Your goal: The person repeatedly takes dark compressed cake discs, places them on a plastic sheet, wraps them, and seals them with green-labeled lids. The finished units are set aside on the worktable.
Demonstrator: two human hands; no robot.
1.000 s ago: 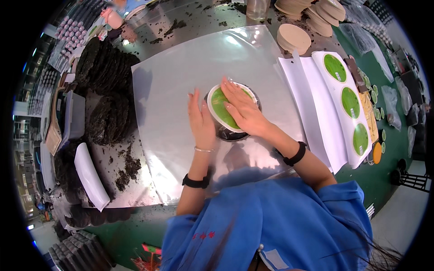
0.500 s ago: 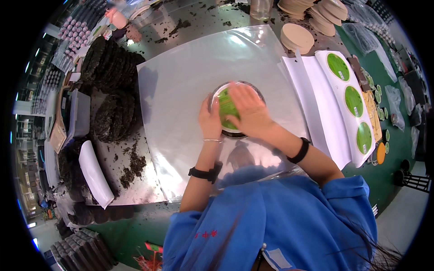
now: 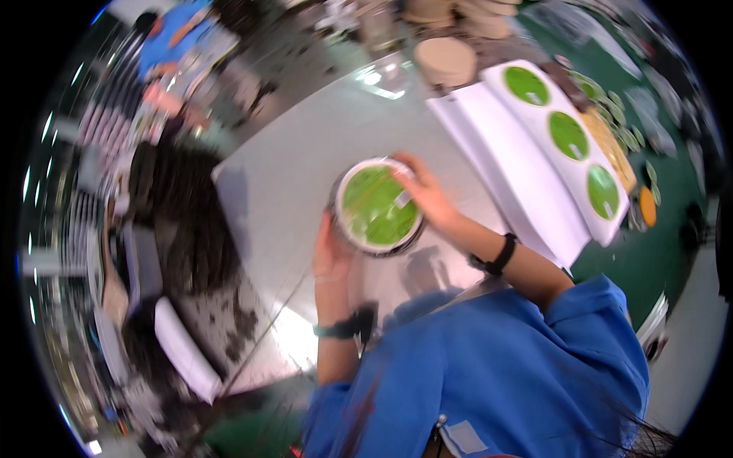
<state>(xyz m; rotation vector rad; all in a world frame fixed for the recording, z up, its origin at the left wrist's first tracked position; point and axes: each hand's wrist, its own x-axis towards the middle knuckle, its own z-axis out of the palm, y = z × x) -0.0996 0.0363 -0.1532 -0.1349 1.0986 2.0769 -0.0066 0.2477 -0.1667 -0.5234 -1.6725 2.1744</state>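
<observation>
A round, flat pack with a dark edge and a green, white-rimmed label on top is between my two hands, over a shiny plastic sheet. My left hand grips its left, near edge, the fingers partly hidden beneath. At its far right edge, my right hand has curled fingers on the rim. Motion blurs the fingers a little. To the right lies a white label sheet bearing green round labels, beside white paper.
Stacks of dark, rough discs stand at the left, near a curled white sheet and dark crumbs. Pale round discs are piled at the far right. Another person in blue is at the far left.
My right hand has moved off the label's top to the pack's right edge, uncovering the label. My left hand has shifted lower along the rim. The whole view has swung round.
</observation>
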